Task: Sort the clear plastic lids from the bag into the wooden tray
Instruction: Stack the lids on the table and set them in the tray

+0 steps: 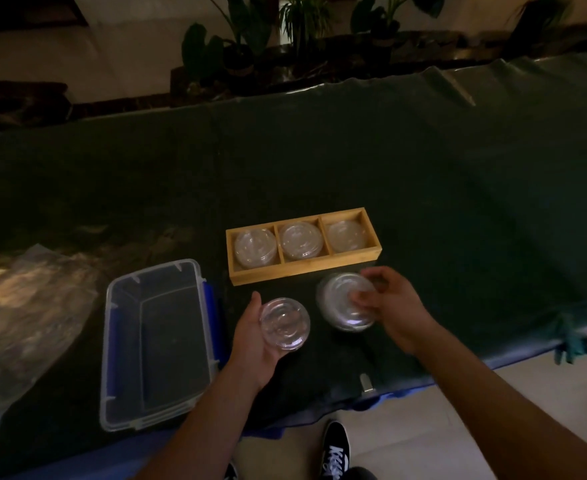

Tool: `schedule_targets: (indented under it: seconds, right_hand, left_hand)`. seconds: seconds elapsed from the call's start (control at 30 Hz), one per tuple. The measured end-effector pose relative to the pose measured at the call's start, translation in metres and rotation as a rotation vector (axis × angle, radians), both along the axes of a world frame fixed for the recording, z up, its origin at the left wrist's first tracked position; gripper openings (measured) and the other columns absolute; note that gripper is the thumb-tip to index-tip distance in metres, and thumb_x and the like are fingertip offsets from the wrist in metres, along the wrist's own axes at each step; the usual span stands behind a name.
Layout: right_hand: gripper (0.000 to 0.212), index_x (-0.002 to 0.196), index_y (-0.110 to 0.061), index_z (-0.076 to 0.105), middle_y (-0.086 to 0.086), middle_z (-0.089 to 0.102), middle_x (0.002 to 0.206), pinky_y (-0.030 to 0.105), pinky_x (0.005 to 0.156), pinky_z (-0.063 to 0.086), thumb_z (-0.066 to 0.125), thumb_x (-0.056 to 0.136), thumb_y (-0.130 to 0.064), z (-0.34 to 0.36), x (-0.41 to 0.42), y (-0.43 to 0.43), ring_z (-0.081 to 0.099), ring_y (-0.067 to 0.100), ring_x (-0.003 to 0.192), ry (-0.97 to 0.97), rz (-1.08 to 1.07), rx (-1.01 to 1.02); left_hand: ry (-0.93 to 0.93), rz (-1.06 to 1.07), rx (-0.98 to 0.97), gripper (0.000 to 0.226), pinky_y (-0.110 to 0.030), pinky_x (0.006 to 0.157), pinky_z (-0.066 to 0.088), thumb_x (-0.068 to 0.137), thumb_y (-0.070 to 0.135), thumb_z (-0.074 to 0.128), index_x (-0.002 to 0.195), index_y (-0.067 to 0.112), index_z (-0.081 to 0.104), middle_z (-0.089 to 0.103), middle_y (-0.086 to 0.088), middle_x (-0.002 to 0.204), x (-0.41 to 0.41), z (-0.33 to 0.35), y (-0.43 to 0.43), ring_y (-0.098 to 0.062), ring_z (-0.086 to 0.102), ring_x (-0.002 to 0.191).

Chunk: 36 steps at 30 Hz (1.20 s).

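While each hand grips lids | left hand [254, 336], right hand [394, 308] | tray [302, 271] ahead, bin [153, 344] left

1. The room is dim; most of the scene sits in shadow.
2. A bench [423, 188] spans the view, covered by a dark green sheet with creases and a glossy sheen.
3. A blue edge [382, 401] shows under the sheet along the near side.
4. Behind the bench runs a dark planter ledge [319, 69] with leafy plants [236, 36].
5. Beyond the plants, pale floor [87, 57] catches light at upper left.
6. Near right, the floor [492, 410] is light tile.
7. A warm patch of light [11, 282] falls at far left.
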State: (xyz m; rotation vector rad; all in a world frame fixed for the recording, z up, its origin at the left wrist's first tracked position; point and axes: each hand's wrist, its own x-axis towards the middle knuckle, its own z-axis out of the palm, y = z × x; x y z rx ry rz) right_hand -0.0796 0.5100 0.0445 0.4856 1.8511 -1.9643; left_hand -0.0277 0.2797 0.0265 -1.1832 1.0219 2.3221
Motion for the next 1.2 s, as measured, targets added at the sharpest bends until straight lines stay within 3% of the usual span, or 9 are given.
schedule_targets:
  seconds: [0.1,0.3,0.4,0.47,0.6,0.8,0.97,1.13,1.2]
  right_hand:
    - [0.040,0.109,-0.029,0.064,0.000,0.072,0.108,0.038,0.075,0.063,0.077,0.080,-0.005,0.009,0.016,-0.041,0.074,0.017,0.092,0.069,0.071,0.091]
    - [0.039,0.119,-0.026,0.059,-0.005,0.066,0.113,0.032,0.083,0.060,0.074,0.086,-0.012,-0.001,0.028,-0.073,0.067,0.011,0.101,0.188,0.180,0.245]
    - [0.036,0.116,-0.032,0.060,-0.008,0.066,0.111,0.024,0.078,0.057,0.073,0.086,-0.019,-0.005,0.030,-0.072,0.066,0.008,0.101,0.209,0.296,0.279]
    - [0.036,0.117,-0.034,0.061,-0.009,0.067,0.111,0.027,0.084,0.057,0.073,0.085,-0.021,-0.007,0.029,-0.067,0.066,0.008,0.102,0.223,0.364,0.312]
    - [0.058,0.143,-0.026,0.046,-0.006,0.059,0.130,0.040,0.102,0.050,0.069,0.090,-0.028,-0.008,0.031,-0.064,0.056,0.014,0.118,0.353,0.421,0.506]
    - [0.103,0.157,-0.027,0.023,-0.006,0.022,0.159,0.038,0.114,0.036,0.076,0.074,-0.057,0.002,0.034,-0.042,0.030,0.015,0.141,0.577,0.777,0.691]
    - [0.105,0.155,-0.015,0.025,0.005,0.031,0.153,0.036,0.110,0.041,0.073,0.074,-0.060,0.001,0.030,-0.042,0.038,0.022,0.135,0.811,0.830,0.892]
    - [0.112,0.157,-0.017,0.016,0.004,0.023,0.160,0.036,0.119,0.025,0.067,0.071,-0.069,-0.008,0.023,-0.043,0.024,0.021,0.145,0.804,0.893,0.915]
    - [0.108,0.155,-0.017,0.023,0.004,0.028,0.157,0.030,0.116,0.023,0.069,0.071,-0.065,-0.010,0.020,-0.043,0.028,0.019,0.142,0.813,0.876,0.880]
  left_hand:
    - [0.077,-0.118,-0.019,0.057,-0.051,0.092,0.056,0.096,0.057,0.054,0.130,0.012,0.064,0.074,-0.020,0.122,0.002,0.003,0.005,-0.038,0.070,0.114]
    - [0.189,-0.204,-0.127,0.054,-0.054,0.098,0.057,0.080,0.022,0.079,0.130,0.009,0.061,0.073,-0.019,0.122,0.006,0.005,0.011,-0.035,0.072,0.110]
    - [0.197,-0.224,-0.129,0.061,-0.058,0.101,0.054,0.075,0.024,0.080,0.133,0.015,0.060,0.068,-0.019,0.130,0.007,0.003,0.008,-0.037,0.067,0.117]
    - [0.209,-0.238,-0.126,0.058,-0.056,0.096,0.057,0.073,0.024,0.081,0.129,0.023,0.063,0.066,-0.015,0.129,0.006,0.002,0.008,-0.036,0.066,0.117]
    - [0.239,-0.205,-0.187,0.037,-0.050,0.089,0.060,0.089,0.014,0.073,0.123,0.029,0.067,0.066,-0.011,0.129,0.003,-0.003,0.017,-0.032,0.066,0.116]
    - [0.244,-0.231,-0.306,0.032,-0.043,0.076,0.062,0.088,0.020,0.075,0.115,0.037,0.068,0.062,-0.005,0.126,-0.003,-0.004,0.021,-0.029,0.065,0.112]
    - [0.254,-0.252,-0.341,0.023,-0.040,0.075,0.059,0.089,0.021,0.073,0.111,0.024,0.068,0.068,-0.013,0.119,-0.010,-0.006,0.031,-0.030,0.070,0.106]
    - [0.241,-0.228,-0.343,0.014,-0.044,0.079,0.058,0.093,0.026,0.068,0.106,0.020,0.071,0.072,-0.014,0.112,-0.015,-0.008,0.040,-0.031,0.072,0.101]
    - [0.240,-0.238,-0.328,0.011,-0.045,0.082,0.060,0.094,0.027,0.068,0.104,0.026,0.073,0.074,-0.011,0.111,-0.017,-0.008,0.041,-0.029,0.073,0.101]
